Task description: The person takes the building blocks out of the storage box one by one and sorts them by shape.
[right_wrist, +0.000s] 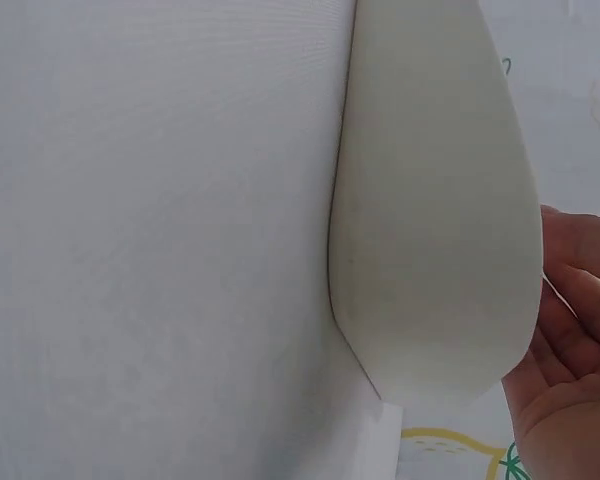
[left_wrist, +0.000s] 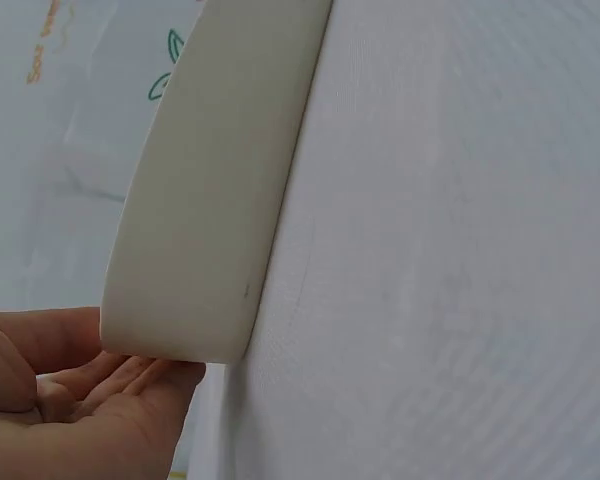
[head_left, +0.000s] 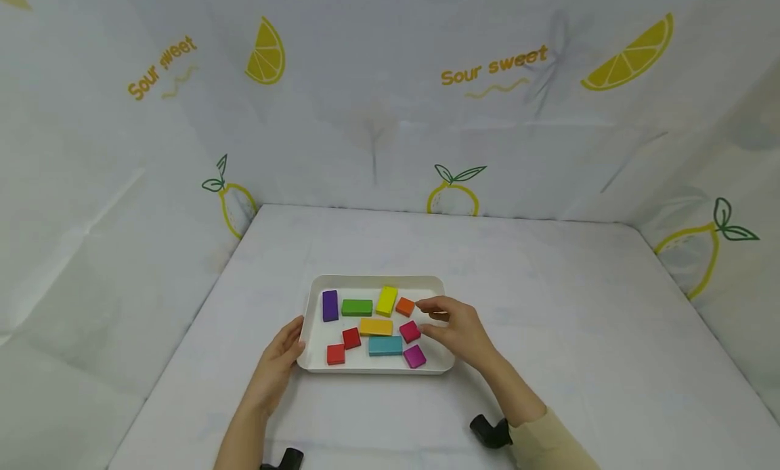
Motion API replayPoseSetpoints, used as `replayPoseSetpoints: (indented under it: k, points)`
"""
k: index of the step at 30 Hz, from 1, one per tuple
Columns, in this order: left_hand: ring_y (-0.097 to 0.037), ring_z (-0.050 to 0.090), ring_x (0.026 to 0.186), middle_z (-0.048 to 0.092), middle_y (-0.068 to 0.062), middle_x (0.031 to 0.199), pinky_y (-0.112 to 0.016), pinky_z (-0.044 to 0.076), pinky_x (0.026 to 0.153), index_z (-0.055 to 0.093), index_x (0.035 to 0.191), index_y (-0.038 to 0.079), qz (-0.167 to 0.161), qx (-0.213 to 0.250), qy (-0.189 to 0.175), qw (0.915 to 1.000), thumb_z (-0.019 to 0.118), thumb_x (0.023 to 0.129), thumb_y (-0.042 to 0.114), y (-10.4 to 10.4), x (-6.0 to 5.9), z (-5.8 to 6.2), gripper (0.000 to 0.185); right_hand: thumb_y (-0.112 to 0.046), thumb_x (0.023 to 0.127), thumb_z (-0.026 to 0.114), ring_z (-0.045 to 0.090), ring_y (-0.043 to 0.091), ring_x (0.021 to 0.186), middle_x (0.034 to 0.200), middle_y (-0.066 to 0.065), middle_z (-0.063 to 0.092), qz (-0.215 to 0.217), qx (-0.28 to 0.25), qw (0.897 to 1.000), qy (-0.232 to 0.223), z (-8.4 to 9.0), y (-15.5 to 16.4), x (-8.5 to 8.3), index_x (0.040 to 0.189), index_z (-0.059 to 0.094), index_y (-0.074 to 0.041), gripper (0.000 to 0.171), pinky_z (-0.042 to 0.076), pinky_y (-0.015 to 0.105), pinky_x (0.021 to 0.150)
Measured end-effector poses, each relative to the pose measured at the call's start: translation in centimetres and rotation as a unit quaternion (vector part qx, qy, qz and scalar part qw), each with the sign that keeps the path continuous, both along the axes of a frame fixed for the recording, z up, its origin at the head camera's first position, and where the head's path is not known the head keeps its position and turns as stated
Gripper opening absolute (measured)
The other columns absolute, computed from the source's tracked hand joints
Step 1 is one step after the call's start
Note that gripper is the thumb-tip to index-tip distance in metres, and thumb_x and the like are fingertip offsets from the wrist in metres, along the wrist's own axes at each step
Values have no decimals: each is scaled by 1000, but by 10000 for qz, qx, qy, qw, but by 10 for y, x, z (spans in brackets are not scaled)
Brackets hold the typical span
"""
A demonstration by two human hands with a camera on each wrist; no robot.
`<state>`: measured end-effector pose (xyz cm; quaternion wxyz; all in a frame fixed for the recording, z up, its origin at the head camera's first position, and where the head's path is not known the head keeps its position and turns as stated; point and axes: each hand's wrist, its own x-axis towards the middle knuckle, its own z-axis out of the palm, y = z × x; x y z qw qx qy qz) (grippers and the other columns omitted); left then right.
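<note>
A white rectangular tray [head_left: 378,372] holds several coloured blocks in loose rows. My left hand [head_left: 277,365] grips the tray's left wall, its thumb over the rim; the left wrist view shows the thumb and fingers at the corner. Over the tray's right side, my right hand [head_left: 457,326] curves loosely with thumb and forefinger apart. Its forefinger tip is beside a small orange block [head_left: 405,307], and its thumb tip is close to a crimson block [head_left: 410,332]. A magenta block [head_left: 415,357] lies nearer the front. In the right wrist view the tray wall partly hides this hand.
Elsewhere in the tray lie purple [head_left: 330,306], green [head_left: 357,308], yellow [head_left: 386,301], amber [head_left: 376,327], blue [head_left: 385,346] and two red blocks [head_left: 351,338]. The table [head_left: 548,287] has a white cover. A lemon-print curtain [head_left: 365,84] surrounds its back and sides.
</note>
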<state>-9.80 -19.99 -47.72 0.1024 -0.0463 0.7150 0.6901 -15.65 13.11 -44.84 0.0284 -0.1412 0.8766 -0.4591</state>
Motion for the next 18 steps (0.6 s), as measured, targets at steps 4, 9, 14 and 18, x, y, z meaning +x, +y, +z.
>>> replayPoseSetpoints:
  k: [4,9,14,18]
  points:
    - [-34,14,155,15,-20,166,-1,35,98,17,157,4,74,213,54,9997,36,104,2,3,0,-5,56,-7,85,75,66,29,114,120,10,71,-23,-32,9998,-180,-2,-1,-2,121,67,-7,37,56,42,98]
    - [-33,14,155,16,-19,166,-9,36,105,18,157,4,116,344,44,9993,35,104,1,3,-1,-8,56,-6,85,75,67,26,112,119,7,71,-135,-87,9993,-341,-3,-1,-3,120,68,-9,36,56,41,99]
    - [-33,14,155,16,-19,166,-9,36,105,17,157,4,124,365,32,9993,32,104,0,3,1,-7,55,-9,85,75,67,27,113,120,7,71,-187,-26,9990,-402,-3,-4,-6,122,68,-11,37,56,41,98]
    - [-30,16,155,16,-18,166,-3,38,100,18,157,5,154,474,28,9988,31,104,0,4,-1,-6,54,-10,85,76,64,30,117,123,8,69,-179,-80,9995,-231,2,-8,-12,124,66,-11,40,55,43,100]
